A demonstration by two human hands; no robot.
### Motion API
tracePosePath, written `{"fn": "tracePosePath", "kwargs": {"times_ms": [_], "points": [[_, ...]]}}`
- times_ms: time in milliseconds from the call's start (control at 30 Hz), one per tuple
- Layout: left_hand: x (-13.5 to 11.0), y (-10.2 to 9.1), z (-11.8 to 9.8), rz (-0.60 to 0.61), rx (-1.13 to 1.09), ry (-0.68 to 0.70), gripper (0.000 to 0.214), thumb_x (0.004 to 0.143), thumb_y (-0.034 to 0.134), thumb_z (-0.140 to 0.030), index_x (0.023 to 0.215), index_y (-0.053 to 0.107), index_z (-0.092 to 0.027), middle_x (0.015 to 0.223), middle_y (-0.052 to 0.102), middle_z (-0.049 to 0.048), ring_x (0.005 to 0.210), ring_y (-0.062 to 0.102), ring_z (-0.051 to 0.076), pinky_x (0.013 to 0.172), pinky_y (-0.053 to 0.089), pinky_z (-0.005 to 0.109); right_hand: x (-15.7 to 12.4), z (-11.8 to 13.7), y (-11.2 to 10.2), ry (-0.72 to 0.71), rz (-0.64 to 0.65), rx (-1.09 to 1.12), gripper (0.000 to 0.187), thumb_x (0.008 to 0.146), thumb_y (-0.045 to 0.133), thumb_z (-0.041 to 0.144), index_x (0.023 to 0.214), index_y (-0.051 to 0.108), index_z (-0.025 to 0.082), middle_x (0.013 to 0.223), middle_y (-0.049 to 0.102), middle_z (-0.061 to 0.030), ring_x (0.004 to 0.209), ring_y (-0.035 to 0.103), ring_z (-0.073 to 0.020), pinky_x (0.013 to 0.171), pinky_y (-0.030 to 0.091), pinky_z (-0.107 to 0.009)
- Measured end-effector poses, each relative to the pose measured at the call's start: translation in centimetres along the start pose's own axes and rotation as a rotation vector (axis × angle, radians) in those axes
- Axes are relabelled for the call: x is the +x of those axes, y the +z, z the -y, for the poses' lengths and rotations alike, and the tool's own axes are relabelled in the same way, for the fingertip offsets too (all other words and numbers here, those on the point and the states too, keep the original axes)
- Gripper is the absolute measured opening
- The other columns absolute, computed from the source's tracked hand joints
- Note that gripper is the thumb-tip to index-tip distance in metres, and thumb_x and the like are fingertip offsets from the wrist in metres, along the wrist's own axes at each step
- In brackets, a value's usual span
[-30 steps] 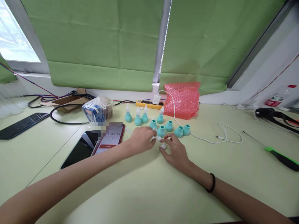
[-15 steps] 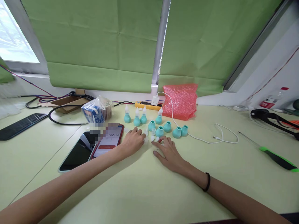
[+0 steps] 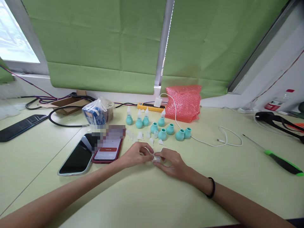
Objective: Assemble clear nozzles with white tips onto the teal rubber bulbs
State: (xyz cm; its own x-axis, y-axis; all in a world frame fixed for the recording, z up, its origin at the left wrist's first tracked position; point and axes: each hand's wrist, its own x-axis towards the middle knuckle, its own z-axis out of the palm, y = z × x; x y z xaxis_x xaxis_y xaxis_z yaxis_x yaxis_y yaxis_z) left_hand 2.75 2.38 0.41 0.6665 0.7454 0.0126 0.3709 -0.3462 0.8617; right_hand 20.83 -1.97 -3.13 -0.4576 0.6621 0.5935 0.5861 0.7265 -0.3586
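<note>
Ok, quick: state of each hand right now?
Left hand: closed on the small clear plastic part.
Right hand: pinching the same part.

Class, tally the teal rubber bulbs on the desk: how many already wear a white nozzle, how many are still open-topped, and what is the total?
Teal bulbs with a white nozzle: 4
Teal bulbs with an open top: 5
Total teal bulbs: 9
Both hands, left hand and right hand, hold a small clear-white piece between the fingers, apart from the bulbs.
</note>
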Motion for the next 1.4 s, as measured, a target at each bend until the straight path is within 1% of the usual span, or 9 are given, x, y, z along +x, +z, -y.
{"fn": "tracePosePath", "kwargs": {"times_ms": [133,233,467,567,667,833,933,1200,1400], "points": [[0.2,-1.8,0.4,-0.222,0.612,0.186,0.022,0.074,0.047,-0.022,0.092,0.059,-0.016,0.084,0.059,0.0076,0.083,0.051,0.021,0.073,0.041,0.033,-0.1,0.4,0.1,0.087,0.020,0.022,0.017,0.075,0.051,0.029,0.084,0.057,0.017,0.052,0.047,0.0021,0.046,0.043,-0.0101,0.048,0.036,-0.023],[0.6,-2.4,1.1,-0.236,1.011,0.231,0.024,0.074,0.049,-0.019,0.095,0.060,-0.018,0.094,0.054,0.0104,0.092,0.042,0.027,0.078,0.037,0.040,0.0,0.7,0.1,0.152,0.053,0.046,0.015,0.072,0.054,0.030,0.079,0.057,0.016,0.051,0.045,0.0031,0.044,0.040,-0.0091,0.047,0.034,-0.022],[1.0,-1.6,1.9,-0.209,1.143,0.211,0.020,0.079,0.044,-0.019,0.076,0.063,-0.015,0.093,0.053,0.0115,0.092,0.040,0.026,0.070,0.036,0.039,0.1,1.6,-0.2,0.270,0.087,0.177,0.011,0.068,0.056,0.025,0.073,0.059,0.015,0.053,0.048,0.0020,0.044,0.042,-0.0083,0.046,0.036,-0.022],[0.9,-1.4,1.3,-0.216,1.035,0.231,0.018,0.078,0.046,-0.018,0.079,0.064,-0.015,0.085,0.057,0.0099,0.088,0.043,0.024,0.069,0.037,0.036,-0.1,2.1,-0.2,0.405,0.080,0.327,0.013,0.069,0.055,0.024,0.077,0.059,0.015,0.053,0.048,0.0025,0.042,0.040,-0.0067,0.042,0.035,-0.020],[0.3,-1.0,0.7,-0.216,0.699,0.229,0.015,0.073,0.050,-0.016,0.077,0.064,-0.013,0.073,0.061,0.0074,0.079,0.049,0.020,0.067,0.040,0.031,0.0,2.4,-0.2,0.590,0.084,0.589,0.022,0.071,0.054,0.030,0.087,0.058,0.015,0.054,0.050,0.0026,0.038,0.038,-0.0052,0.035,0.033,-0.018],[-1.2,0.3,0.0,-0.196,-0.105,-0.040,0.015,0.065,0.061,-0.025,0.071,0.065,-0.011,0.070,0.064,0.0059,0.065,0.056,0.016,0.061,0.045,0.025,0.5,1.8,-0.3,0.889,0.072,1.008,0.035,0.071,0.055,0.039,0.094,0.059,0.012,0.052,0.056,-0.0001,0.038,0.047,-0.0081,0.032,0.038,-0.019],[-2.2,1.0,0.0,-0.196,-0.373,-0.124,0.016,0.060,0.066,-0.023,0.070,0.066,-0.011,0.069,0.065,0.0058,0.065,0.057,0.016,0.061,0.045,0.024,0.5,1.6,-0.5,0.992,0.073,1.190,0.031,0.069,0.060,0.032,0.092,0.060,0.012,0.055,0.058,-0.0012,0.041,0.049,-0.0070,0.035,0.041,-0.017],[-4.0,2.3,-0.5,-0.368,-0.249,0.139,0.009,0.067,0.063,-0.017,0.074,0.067,-0.014,0.070,0.063,0.0064,0.070,0.056,0.016,0.066,0.045,0.027,0.1,2.7,-0.6,0.870,0.220,1.302,0.027,0.068,0.063,0.025,0.090,0.061,0.011,0.061,0.060,-0.0034,0.046,0.055,-0.0094,0.040,0.045,-0.019],[-4.4,2.5,-0.3,-0.377,-0.181,0.199,0.011,0.069,0.061,-0.016,0.077,0.068,-0.016,0.074,0.066,0.0065,0.074,0.056,0.017,0.067,0.048,0.029,0.0,2.8,-0.2,0.814,0.222,1.254,0.027,0.069,0.062,0.029,0.087,0.061,0.009,0.064,0.061,-0.0056,0.049,0.057,-0.0101,0.046,0.048,-0.022]]}}
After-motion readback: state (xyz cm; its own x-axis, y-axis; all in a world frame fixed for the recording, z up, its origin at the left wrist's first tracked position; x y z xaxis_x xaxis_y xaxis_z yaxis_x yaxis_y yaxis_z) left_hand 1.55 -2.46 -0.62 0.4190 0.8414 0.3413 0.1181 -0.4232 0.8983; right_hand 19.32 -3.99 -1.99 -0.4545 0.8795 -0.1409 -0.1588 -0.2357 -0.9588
